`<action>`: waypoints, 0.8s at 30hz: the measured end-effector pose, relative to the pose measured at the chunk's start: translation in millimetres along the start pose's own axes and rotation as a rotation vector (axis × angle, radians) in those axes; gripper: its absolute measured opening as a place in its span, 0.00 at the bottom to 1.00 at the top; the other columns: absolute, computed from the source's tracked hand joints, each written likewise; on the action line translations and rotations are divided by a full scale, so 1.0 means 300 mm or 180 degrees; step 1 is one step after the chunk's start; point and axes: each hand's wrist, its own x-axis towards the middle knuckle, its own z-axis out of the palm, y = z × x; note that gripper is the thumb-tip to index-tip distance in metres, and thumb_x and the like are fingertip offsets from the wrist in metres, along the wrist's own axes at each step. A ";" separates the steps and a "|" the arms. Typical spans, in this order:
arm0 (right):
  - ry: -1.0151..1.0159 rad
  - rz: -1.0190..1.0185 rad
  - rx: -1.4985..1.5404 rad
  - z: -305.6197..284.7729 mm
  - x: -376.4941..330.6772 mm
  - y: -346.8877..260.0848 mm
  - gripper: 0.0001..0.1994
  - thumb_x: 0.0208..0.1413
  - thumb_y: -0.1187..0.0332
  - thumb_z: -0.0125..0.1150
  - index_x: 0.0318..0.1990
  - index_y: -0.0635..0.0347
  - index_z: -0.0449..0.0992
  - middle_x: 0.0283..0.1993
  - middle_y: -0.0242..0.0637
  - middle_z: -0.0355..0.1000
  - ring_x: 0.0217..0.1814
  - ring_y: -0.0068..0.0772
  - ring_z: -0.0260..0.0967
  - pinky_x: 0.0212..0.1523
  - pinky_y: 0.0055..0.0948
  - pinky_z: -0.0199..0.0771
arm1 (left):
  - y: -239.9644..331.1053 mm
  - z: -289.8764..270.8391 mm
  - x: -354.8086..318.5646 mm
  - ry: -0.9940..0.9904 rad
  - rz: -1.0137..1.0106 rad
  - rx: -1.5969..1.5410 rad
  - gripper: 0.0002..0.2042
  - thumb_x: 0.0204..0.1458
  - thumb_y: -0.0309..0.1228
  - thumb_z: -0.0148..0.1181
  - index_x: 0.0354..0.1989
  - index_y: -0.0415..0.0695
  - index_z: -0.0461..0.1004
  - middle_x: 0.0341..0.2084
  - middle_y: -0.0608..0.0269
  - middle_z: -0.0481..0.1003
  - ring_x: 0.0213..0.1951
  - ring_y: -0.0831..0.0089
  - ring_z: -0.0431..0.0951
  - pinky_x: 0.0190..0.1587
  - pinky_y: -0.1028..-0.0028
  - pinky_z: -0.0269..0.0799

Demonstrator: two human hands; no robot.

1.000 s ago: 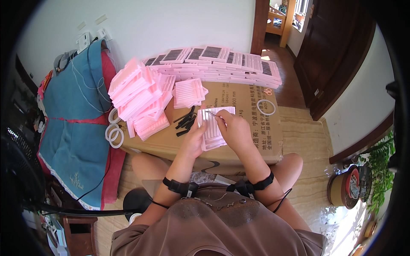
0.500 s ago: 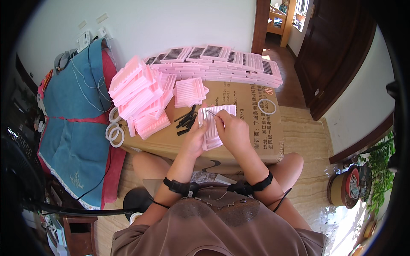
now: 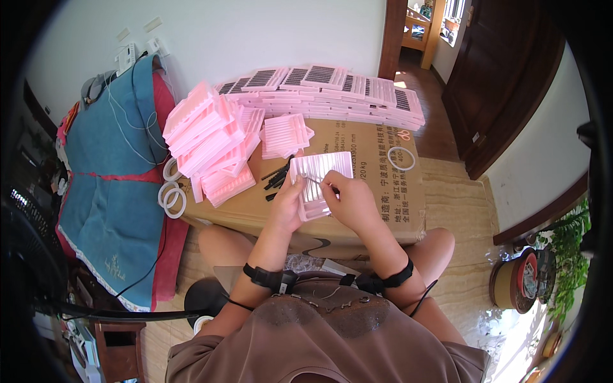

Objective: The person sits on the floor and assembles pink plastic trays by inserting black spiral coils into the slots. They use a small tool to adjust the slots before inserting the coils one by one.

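My left hand point(image 3: 289, 205) grips a pale pink ridged plastic tray point(image 3: 334, 163) by its left edge, thumb over the rim, holding it tilted above the cardboard box. My right hand point(image 3: 355, 199) is closed in a pinch over the tray's right side. Between its thumb and finger is a thin grey tool that looks like tweezers point(image 3: 312, 179), its tip pointing left across the grooves near my left thumb. Just left of the tray, several short black strips point(image 3: 276, 177) lie in a loose pile. Whether any strip sits in the tray is too small to tell.
The cardboard box point(image 3: 367, 150) serves as a work surface. Pink trays are heaped point(image 3: 204, 134) at its left; a small stack point(image 3: 285, 135) stands behind the strips. Dark-filled trays point(image 3: 322, 76) line the back. A white ring point(image 3: 402, 159) and pink-handled scissors point(image 3: 403, 135) lie right.
The tray has shifted slightly toward me and left, tilting more. My right hand has moved a little right and down, and the tool tip now lies lower on the tray.
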 end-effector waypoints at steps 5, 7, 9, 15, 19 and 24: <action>0.0264 0.0081 -0.0147 -0.009 0.034 0.004 0.08 0.64 0.62 0.59 0.35 0.55 0.76 0.23 0.46 0.76 0.26 0.55 0.76 0.27 0.50 0.75 | 0.006 -0.003 -0.003 -0.0015 -0.0161 -0.0180 0.33 0.71 0.33 0.48 0.81 0.57 0.41 0.69 0.56 0.65 0.65 0.61 0.73 0.67 0.57 0.70; 0.0295 0.0069 -0.0272 -0.003 0.040 0.001 0.08 0.63 0.63 0.60 0.35 0.55 0.76 0.23 0.45 0.76 0.25 0.54 0.76 0.27 0.50 0.75 | 0.001 0.008 -0.008 -0.0076 -0.0096 -0.0234 0.34 0.70 0.32 0.51 0.81 0.54 0.44 0.69 0.57 0.65 0.65 0.61 0.72 0.67 0.57 0.70; 0.0315 0.0081 -0.0298 0.003 0.041 -0.001 0.08 0.63 0.63 0.60 0.35 0.55 0.75 0.23 0.45 0.76 0.25 0.54 0.76 0.27 0.50 0.76 | 0.003 0.017 -0.011 -0.0056 -0.0076 -0.0238 0.34 0.69 0.32 0.52 0.80 0.52 0.45 0.69 0.57 0.65 0.65 0.62 0.72 0.67 0.58 0.70; 0.0439 -0.0088 -0.0280 0.011 0.038 -0.006 0.08 0.64 0.62 0.59 0.34 0.55 0.75 0.22 0.44 0.76 0.23 0.52 0.76 0.26 0.49 0.76 | 0.010 0.020 -0.015 -0.0003 -0.0085 -0.0115 0.33 0.70 0.31 0.50 0.81 0.52 0.44 0.69 0.57 0.64 0.65 0.62 0.72 0.67 0.58 0.69; 0.0369 0.0004 -0.0474 0.012 0.035 -0.013 0.08 0.64 0.63 0.59 0.34 0.56 0.74 0.22 0.44 0.75 0.23 0.53 0.76 0.26 0.49 0.76 | 0.000 0.026 -0.012 -0.0018 0.0014 -0.0011 0.34 0.70 0.32 0.51 0.81 0.51 0.44 0.70 0.57 0.63 0.67 0.62 0.70 0.68 0.58 0.68; 0.0307 0.0006 -0.0450 0.015 0.026 -0.017 0.08 0.63 0.64 0.59 0.34 0.55 0.76 0.21 0.45 0.75 0.23 0.54 0.76 0.26 0.50 0.76 | 0.003 0.022 -0.013 -0.0078 0.0064 0.0151 0.35 0.70 0.34 0.53 0.81 0.51 0.43 0.72 0.57 0.60 0.68 0.61 0.68 0.69 0.58 0.67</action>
